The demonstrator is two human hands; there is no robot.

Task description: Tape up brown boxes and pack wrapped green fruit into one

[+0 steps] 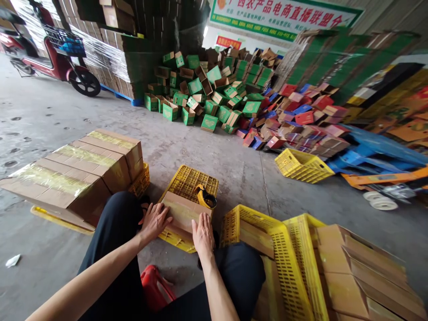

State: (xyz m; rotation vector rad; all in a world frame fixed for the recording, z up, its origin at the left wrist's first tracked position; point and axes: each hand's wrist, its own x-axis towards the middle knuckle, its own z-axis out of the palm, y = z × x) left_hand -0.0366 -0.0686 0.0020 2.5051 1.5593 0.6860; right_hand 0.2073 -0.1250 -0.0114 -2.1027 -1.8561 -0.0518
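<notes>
A small cardboard box (185, 210) with tape along its top rests on an upturned yellow crate (183, 176) between my knees. My left hand (155, 222) lies on the box's left end, fingers stretched out. At the opposite end my right hand (203, 235) lies flat, its fingers straight and pointing away from me. Neither hand is wrapped around anything. Just beyond the box, on the crate, sits a yellow and black tape dispenser (204, 197). The underside of the box is hidden.
Taped cartons (76, 167) stand at my left. At right are yellow crates (284, 249) and more cardboard boxes (354, 267). A red stool (155, 287) shows below me. Ahead lie heaped green boxes (209, 122), red boxes (304, 117), a blue pallet (371, 147) and a scooter (60, 67).
</notes>
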